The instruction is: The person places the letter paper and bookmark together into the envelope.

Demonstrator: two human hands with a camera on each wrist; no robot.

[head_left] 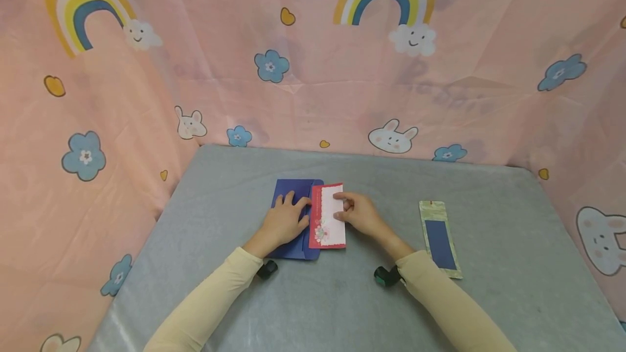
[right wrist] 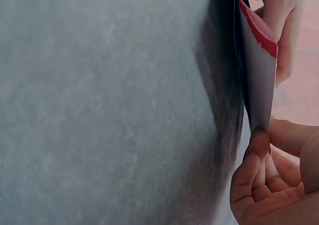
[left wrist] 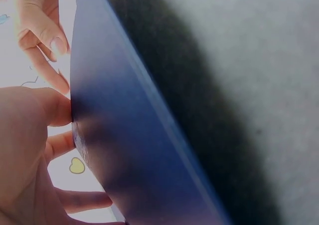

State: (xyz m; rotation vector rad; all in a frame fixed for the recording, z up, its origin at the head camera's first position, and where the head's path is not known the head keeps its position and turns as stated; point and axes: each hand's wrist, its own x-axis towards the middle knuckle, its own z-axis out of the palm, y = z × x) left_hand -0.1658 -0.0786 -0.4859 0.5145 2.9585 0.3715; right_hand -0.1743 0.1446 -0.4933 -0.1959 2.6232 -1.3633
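Note:
My left hand lies with spread fingers on a dark blue envelope, thumb and index finger reaching toward its right side. Over that right side lies a red-edged card with a white panel and a flower print at its lower left. My right hand pinches the card by its right edge. From the right wrist, the card shows between thumb and curled fingers, close against the envelope. The left wrist view has the blue envelope tilted steeply, the left fingertips at its face.
A long green-patterned strip with a dark blue panel lies to the right, past my right forearm. Grey cloth covers the table. A pink printed curtain hangs along the back and sides.

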